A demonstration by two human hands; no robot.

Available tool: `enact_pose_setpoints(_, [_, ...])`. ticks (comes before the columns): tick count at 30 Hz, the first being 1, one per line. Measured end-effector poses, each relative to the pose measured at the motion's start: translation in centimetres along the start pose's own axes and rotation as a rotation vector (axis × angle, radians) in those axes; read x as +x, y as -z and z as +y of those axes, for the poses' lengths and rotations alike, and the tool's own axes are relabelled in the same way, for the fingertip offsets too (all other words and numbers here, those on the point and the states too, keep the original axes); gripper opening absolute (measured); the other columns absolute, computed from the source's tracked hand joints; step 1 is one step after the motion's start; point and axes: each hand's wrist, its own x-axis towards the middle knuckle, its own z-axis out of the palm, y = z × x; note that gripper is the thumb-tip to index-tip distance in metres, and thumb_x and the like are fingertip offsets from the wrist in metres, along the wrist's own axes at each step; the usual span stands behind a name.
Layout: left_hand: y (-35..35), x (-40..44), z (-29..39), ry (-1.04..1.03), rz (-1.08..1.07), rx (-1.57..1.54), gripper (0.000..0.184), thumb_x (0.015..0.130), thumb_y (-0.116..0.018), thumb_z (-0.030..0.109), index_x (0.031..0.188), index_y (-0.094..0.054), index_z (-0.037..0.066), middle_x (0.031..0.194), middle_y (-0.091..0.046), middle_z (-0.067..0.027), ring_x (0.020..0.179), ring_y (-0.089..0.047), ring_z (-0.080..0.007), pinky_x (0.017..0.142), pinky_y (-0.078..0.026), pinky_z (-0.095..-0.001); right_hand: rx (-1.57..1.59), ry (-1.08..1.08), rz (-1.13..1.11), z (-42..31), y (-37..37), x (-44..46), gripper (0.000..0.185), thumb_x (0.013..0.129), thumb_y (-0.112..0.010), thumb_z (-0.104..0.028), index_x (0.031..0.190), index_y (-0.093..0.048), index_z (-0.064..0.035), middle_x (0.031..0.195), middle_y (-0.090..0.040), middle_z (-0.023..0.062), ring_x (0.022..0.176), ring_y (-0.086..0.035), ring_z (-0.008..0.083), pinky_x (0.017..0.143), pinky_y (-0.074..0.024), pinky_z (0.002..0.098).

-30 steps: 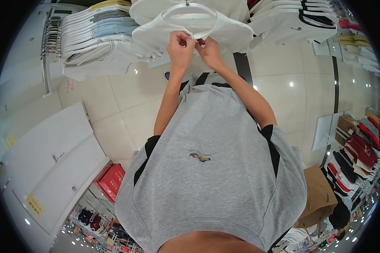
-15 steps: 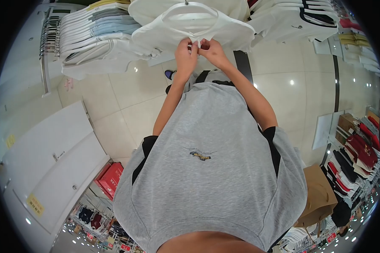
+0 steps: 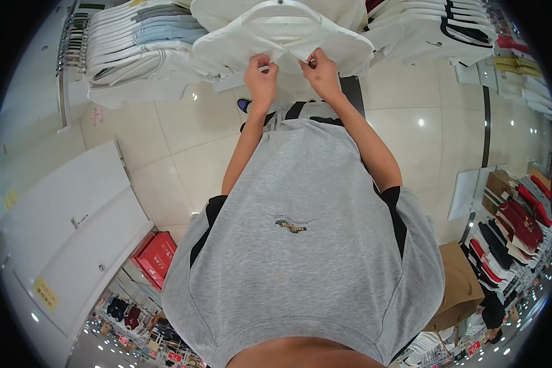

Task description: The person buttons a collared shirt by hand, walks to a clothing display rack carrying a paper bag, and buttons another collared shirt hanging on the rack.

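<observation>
The two hands have drawn apart: half a second ago they met at the middle of the collar, and now each is at its own side. The shirt (image 3: 286, 42), white, hangs at the top of the view, just in front of the person, with its collar (image 3: 293, 51) spread. The left hand (image 3: 262, 81) pinches one collar point between thumb and fingers; the right hand (image 3: 322, 73) pinches the other. Another pale garment (image 3: 205, 8) hangs behind the shirt. To the left is a row of tops (image 3: 138, 38) in white, blue and grey; to the right, white tops with black trim (image 3: 426, 42).

Farther out, a brown paper bag (image 3: 459, 283) stands at the person's right, its contents hidden. On the left, red boxes (image 3: 158, 256) sit beside a white cabinet (image 3: 58, 214) with its doors closed; what either holds does not show. Clothes (image 3: 522, 224) in red, black and white hang at the far right.
</observation>
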Motion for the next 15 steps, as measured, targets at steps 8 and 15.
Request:
enact_pose_setpoints(8, [0.0, -0.8, 0.0, 0.283, -0.248, -0.367, 0.022, 0.091, -0.057, 0.008, 0.103, -0.062, -0.009, 0.085, -0.066, -0.0105, 0.073, -0.066, -0.0156, 0.066, -0.054, -0.0282, 0.176, 0.16, -0.068, 3.1, -1.8, 0.5, 0.021, 0.085, -0.064, -0.01, 0.097, -0.056, 0.0051, 0.1, -0.069, 0.0195, 0.095, -0.069, 0.0256, 0.082, -0.0536, 0.0308])
enact_pose_setpoints(15, [0.0, -1.0, 1.1, 0.258, -0.272, -0.322, 0.023, 0.093, -0.057, 0.012, 0.101, -0.062, -0.009, 0.086, -0.066, -0.0102, 0.072, -0.066, -0.0153, 0.067, -0.055, -0.0269, 0.095, 0.081, -0.057, 0.7, -0.7, 0.0, 0.022, 0.086, -0.066, -0.013, 0.101, -0.066, 0.0022, 0.098, -0.07, 0.0159, 0.09, -0.069, 0.0233, 0.078, -0.0529, 0.0309])
